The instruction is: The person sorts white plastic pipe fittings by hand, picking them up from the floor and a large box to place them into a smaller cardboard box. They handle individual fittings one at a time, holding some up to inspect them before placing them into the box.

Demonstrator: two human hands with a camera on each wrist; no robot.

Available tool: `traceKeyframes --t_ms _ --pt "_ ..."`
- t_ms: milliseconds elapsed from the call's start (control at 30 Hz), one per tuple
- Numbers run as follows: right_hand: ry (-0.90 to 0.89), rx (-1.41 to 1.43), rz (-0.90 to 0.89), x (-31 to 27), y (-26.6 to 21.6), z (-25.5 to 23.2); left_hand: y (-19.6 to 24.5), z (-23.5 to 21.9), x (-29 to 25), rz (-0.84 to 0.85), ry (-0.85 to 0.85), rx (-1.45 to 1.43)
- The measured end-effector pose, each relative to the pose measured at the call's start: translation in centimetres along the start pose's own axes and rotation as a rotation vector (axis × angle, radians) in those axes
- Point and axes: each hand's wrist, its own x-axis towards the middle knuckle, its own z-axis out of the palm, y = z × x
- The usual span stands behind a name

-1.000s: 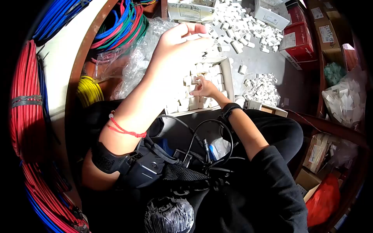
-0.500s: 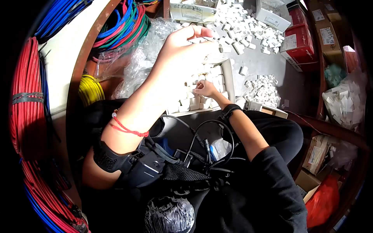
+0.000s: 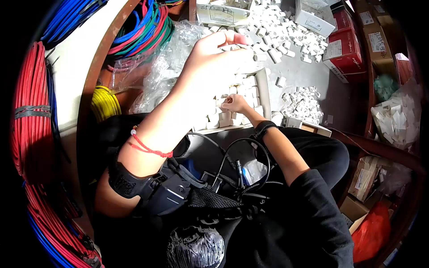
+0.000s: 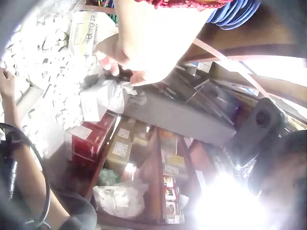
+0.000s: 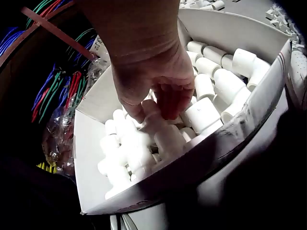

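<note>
My right hand (image 3: 236, 103) reaches into a white cardboard box (image 3: 263, 91) packed with white plastic pipe fittings. In the right wrist view, the thumb and curled fingers of that hand pinch the upper end of a shaded pipe fitting (image 5: 165, 136) among the rows. Bright sun washes out my left hand (image 3: 216, 49), raised over the far left part of the box. Its fingers curl loosely in the left wrist view, with a gap between thumb (image 4: 139, 77) and fingers and nothing visible held there.
Loose white fittings (image 3: 272, 33) spread beyond the box, with a smaller pile (image 3: 301, 102) at its right. Clear plastic wrap (image 3: 156, 76) and coiled wires (image 3: 138, 31) lie left. Red cartons (image 3: 342, 53) stand at the right, and a black cable (image 3: 267, 161) loops over the lap.
My right hand's fingers have drawn together and curled down onto a fitting in the box. The left hand stays raised in nearly the same place, and the head view has shifted slightly.
</note>
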Motion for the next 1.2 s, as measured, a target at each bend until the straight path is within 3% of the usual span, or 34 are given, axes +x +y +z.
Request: traceKeyframes --t_ms 233,433,733,1200 --pt "-0.021 0.088 0.056 -0.1 0.1 -0.2 0.0 0.2 -0.2 0.000 0.010 -0.002" --pt "0.036 0.091 0.024 0.6 1.0 0.5 -0.2 0.1 -0.1 0.003 -0.010 -0.038" --pt "-0.039 0.178 -0.030 0.5 1.2 0.3 -0.4 0.1 0.0 -0.008 -0.010 -0.008" --pt "0.011 0.073 0.016 0.1 0.8 0.1 -0.1 0.5 -0.3 -0.032 0.005 -0.004"
